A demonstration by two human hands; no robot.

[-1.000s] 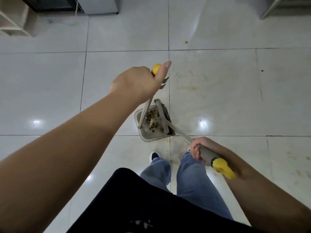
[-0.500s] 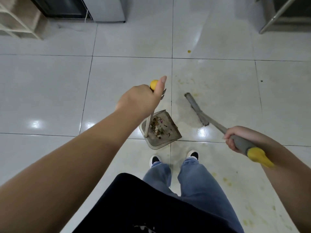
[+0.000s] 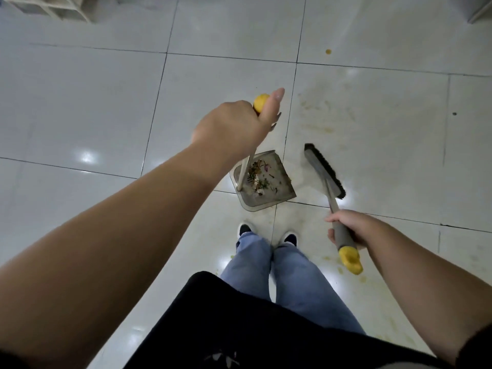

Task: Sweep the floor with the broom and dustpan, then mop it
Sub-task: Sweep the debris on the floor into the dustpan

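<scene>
Dustpan [image 3: 266, 187]: grey plastic tray (dry debris inside), thin pole gripped by left hand [image 3: 234, 129]. Broom [image 3: 323, 170]: dark bristles, grey yellow-capped handle gripped by right hand [image 3: 354, 229]. Glossy tiled floor [image 3: 106, 102].

The dustpan [image 3: 263, 182] is sitting at the middle of the frame with debris [image 3: 259, 177] lying in it, the broom [image 3: 323, 170] just to its right, the shoes [image 3: 266, 233] below both, and a shelf [image 3: 53, 6] at upper left.
</scene>
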